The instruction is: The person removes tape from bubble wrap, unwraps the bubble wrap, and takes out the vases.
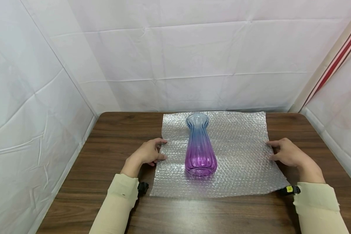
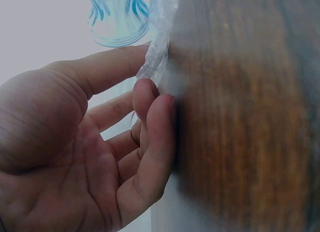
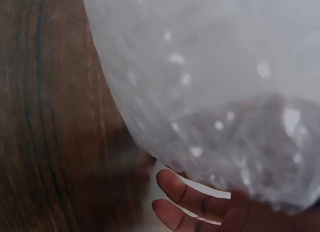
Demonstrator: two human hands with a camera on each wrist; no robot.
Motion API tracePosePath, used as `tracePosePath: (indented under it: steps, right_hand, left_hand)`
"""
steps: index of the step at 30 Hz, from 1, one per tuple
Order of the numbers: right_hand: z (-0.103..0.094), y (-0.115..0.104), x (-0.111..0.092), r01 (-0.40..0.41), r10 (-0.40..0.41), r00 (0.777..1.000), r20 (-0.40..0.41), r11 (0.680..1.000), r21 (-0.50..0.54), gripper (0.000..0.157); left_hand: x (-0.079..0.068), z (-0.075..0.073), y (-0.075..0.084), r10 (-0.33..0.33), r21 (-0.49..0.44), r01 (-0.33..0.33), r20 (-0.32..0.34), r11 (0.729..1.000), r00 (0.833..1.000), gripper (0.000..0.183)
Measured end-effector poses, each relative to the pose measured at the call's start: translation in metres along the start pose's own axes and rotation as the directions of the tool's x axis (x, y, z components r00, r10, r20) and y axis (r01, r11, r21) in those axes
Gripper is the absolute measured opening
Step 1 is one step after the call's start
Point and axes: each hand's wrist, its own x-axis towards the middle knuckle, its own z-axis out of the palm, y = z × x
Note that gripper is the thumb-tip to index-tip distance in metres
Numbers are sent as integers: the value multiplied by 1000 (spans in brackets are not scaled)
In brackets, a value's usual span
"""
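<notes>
A ribbed glass vase (image 1: 201, 148), blue at the mouth and purple at the base, lies on a sheet of bubble wrap (image 1: 240, 162), its mouth pointing away from me. At the sheet's left edge, my left hand (image 1: 147, 152) pinches the wrap (image 2: 159, 46) between thumb and fingers. My right hand (image 1: 288, 152) is at the opposite edge, thumb and index finger on the wrap's border. In the right wrist view the wrap (image 3: 200, 91) bulges up close to the camera and hides most of that hand; two fingertips (image 3: 170, 184) show beneath its edge.
The brown wood-grain table (image 1: 114, 139) shows on both sides and in front of the wrap. White sheeting (image 1: 193, 58) hangs behind it and at the sides. A red-striped strip (image 1: 336, 65) runs down the right corner. Small black devices (image 1: 142, 188) sit at both wrists.
</notes>
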Motion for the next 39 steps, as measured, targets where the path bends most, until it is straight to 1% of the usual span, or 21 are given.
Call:
tracePosePath:
  steps: [11, 27, 32, 39]
  right_hand:
    - [-2, 8, -4, 46, -46, 999, -11, 999, -2, 66]
    - [-4, 8, -5, -6, 6, 1000, -1, 1000, 14, 67]
    - [-8, 3, -6, 7, -7, 1000, -7, 1000, 7, 67]
    - [-12, -14, -9, 48, -48, 999, -26, 999, -11, 67]
  left_hand:
    - [0, 0, -1, -10, -4, 10, 6, 1000, 1000, 66]
    - [0, 0, 0, -2, 8, 2, 3, 1000, 1000, 67]
    - [0, 0, -1, -4, 4, 4, 5, 1000, 1000, 67]
    - [0, -1, -1, 4, 5, -4, 4, 1000, 1000, 67]
